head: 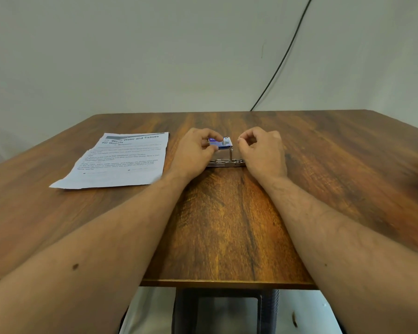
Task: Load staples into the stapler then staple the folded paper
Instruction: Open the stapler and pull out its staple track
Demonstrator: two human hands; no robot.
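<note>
A small blue and white staple box [223, 143] is gripped between the fingers and thumb of my left hand [195, 150], just above the table. Below it lies the metal stapler [225, 162], swung open, with one arm flat on the table and a thin part standing upright. My right hand [263, 150] hovers beside the box with thumb and forefinger pinched together; whether they hold a staple strip is too small to tell. The printed paper [121, 160] lies flat to the left of my left hand.
The wooden table [227, 225] stretches from its near edge to the wall. A black cable [282, 61] runs down the wall behind the table. A dark chair [227, 309] shows under the near edge.
</note>
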